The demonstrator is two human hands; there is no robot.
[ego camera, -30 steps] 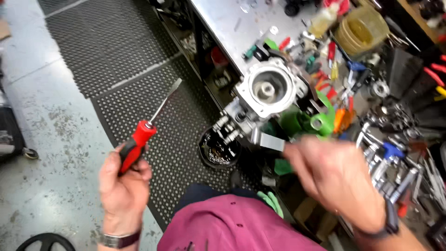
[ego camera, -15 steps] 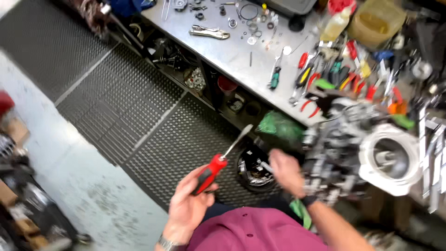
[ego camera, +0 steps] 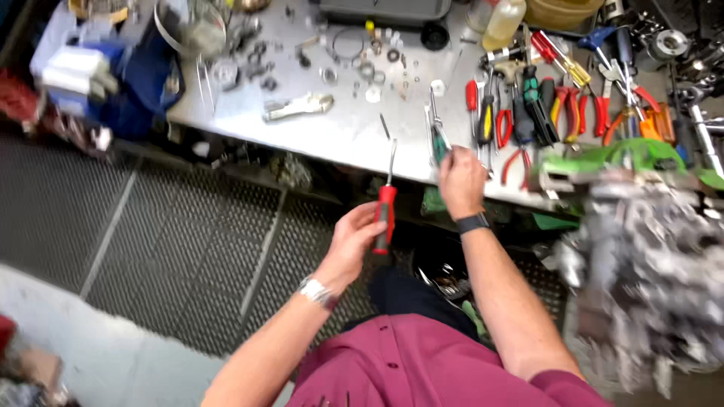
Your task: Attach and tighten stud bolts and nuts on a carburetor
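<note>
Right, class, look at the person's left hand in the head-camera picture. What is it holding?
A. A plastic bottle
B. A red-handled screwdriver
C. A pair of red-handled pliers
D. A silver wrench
B: the left hand is closed round a red-handled screwdriver, its metal shaft pointing up toward the workbench, while the right hand reaches to a green-handled tool on the bench edge.

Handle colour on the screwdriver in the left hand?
Red, with a black band, on the screwdriver in the left hand; head view.
</note>
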